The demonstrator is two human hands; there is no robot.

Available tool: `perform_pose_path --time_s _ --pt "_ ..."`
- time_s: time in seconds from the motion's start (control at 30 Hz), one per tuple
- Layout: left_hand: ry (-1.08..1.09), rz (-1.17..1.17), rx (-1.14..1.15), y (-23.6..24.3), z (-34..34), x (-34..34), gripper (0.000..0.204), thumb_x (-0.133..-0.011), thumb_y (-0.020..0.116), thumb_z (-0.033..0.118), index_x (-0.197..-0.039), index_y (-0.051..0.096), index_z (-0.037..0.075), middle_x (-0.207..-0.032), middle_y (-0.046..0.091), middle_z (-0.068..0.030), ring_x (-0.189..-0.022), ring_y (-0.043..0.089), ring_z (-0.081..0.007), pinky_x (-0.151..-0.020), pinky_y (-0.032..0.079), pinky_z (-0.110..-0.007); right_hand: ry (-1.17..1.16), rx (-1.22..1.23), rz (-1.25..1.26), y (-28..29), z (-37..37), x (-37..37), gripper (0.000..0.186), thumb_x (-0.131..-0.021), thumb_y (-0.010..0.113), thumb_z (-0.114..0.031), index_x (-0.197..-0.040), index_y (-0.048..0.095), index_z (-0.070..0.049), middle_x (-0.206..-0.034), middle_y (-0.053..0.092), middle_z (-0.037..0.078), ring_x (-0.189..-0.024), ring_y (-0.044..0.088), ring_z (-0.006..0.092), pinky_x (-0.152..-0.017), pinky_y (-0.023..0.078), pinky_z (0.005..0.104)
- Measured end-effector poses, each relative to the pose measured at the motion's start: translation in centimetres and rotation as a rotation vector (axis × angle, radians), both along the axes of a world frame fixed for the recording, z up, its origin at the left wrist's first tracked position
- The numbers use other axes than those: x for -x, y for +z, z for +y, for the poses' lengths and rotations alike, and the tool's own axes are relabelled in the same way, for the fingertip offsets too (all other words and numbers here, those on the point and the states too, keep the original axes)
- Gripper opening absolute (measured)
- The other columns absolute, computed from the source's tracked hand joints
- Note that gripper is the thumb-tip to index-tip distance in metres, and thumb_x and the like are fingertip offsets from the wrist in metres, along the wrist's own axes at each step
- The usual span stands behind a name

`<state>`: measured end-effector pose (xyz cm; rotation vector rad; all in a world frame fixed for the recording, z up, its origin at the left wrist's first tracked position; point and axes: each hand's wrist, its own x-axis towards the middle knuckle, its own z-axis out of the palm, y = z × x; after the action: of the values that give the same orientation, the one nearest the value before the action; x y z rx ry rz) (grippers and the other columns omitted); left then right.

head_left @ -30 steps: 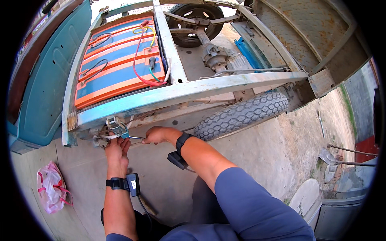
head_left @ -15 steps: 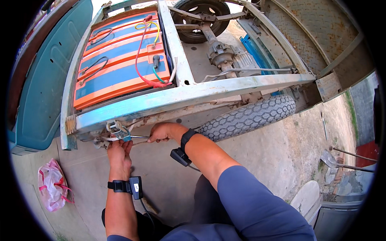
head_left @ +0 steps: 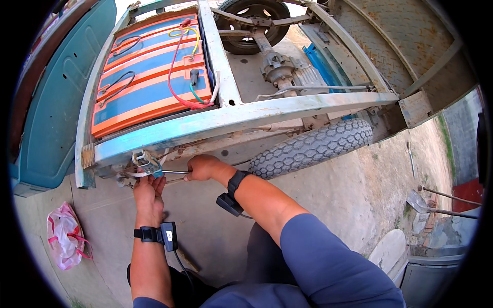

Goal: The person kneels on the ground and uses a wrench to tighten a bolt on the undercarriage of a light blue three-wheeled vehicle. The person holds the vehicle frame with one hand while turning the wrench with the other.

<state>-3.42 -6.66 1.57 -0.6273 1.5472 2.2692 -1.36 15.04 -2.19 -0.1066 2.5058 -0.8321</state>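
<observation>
Beneath the front rail of a metal vehicle frame, my left hand [head_left: 148, 194] is raised, fingers closed at a small blue part [head_left: 157, 173] below a metal bracket [head_left: 144, 160]. A pale strip hangs next to it. To its right, my right hand [head_left: 202, 168] is wrapped round one end of a slim metal-shafted tool [head_left: 174, 172], its shaft pointing left at the blue part. The tool's handle is hidden in my fist, and its tip cannot be made out. Each wrist wears a black strap with a small box and a cable.
Orange-and-blue batteries [head_left: 149, 79] with cables sit inside the frame [head_left: 246, 117]. Close to my right forearm is a tyre [head_left: 313, 148]; an axle [head_left: 280, 69] lies beyond. A plastic bag [head_left: 67, 236] rests on the ground at left. A shovel [head_left: 418, 201] lies at right.
The whole view has shifted slightly, so the frame and hands appear a little further left. Both hands keep their places at the bracket, and the tool still points at the blue part.
</observation>
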Motion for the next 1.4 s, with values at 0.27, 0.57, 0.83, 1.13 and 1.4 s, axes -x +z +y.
perform_pose_path --time_s 0.27,0.57,0.83,1.13,1.4 --pt "-0.014 -0.048 -0.002 -0.1 0.1 0.2 0.027 -0.104 0.045 0.024 -0.111 0.06 0.004 -0.109 0.07 -0.0107 -0.097 0.068 -0.0226 -0.088 0.055 -0.036 -0.05 -0.17 0.062 3.6 -0.7 -1.9 0.046 -0.086 0.065 -0.05 -0.109 0.07 -0.01 -0.111 0.069 0.012 -0.11 0.062 0.0321 -0.09 0.05 0.0438" --pt "-0.038 -0.002 -0.033 0.1 -0.1 0.0 0.039 -0.098 0.058 0.043 -0.108 0.056 0.005 -0.088 0.064 -0.007 -0.083 0.067 -0.0231 -0.078 0.058 -0.038 0.081 -0.148 0.1 2.0 0.5 -1.6 0.04 -0.089 0.061 -0.046 -0.109 0.068 -0.012 -0.109 0.069 0.014 -0.106 0.063 0.0345 -0.09 0.049 0.0454" --pt "-0.038 -0.018 -0.026 -0.1 -0.1 0.3 0.04 -0.098 0.057 0.043 -0.107 0.055 0.004 -0.088 0.065 -0.0086 -0.082 0.067 -0.0229 -0.075 0.058 -0.038 0.123 -0.252 0.112 3.7 0.0 -1.9 0.034 -0.092 0.059 -0.041 -0.109 0.068 -0.012 -0.107 0.069 0.013 -0.106 0.063 0.0346 -0.09 0.049 0.0458" --pt "-0.032 -0.007 -0.023 0.2 0.2 -0.1 0.039 -0.099 0.056 0.041 -0.109 0.055 0.003 -0.093 0.065 -0.0103 -0.086 0.067 -0.0239 -0.077 0.058 -0.039 0.099 -0.303 0.097 5.1 -0.2 -2.4 0.032 -0.093 0.058 -0.039 -0.109 0.071 -0.014 -0.109 0.069 0.012 -0.107 0.063 0.0329 -0.091 0.049 0.0439" --pt "-0.078 -0.015 -0.028 1.0 0.3 0.2 0.041 -0.101 0.053 0.04 -0.113 0.054 0.001 -0.102 0.067 -0.0137 -0.096 0.067 -0.0269 -0.086 0.055 -0.04 0.117 -0.136 0.05 3.0 1.3 -1.5 0.027 -0.089 0.061 -0.028 -0.111 0.068 -0.015 -0.112 0.068 0.013 -0.108 0.061 0.035 -0.093 0.048 0.0455"
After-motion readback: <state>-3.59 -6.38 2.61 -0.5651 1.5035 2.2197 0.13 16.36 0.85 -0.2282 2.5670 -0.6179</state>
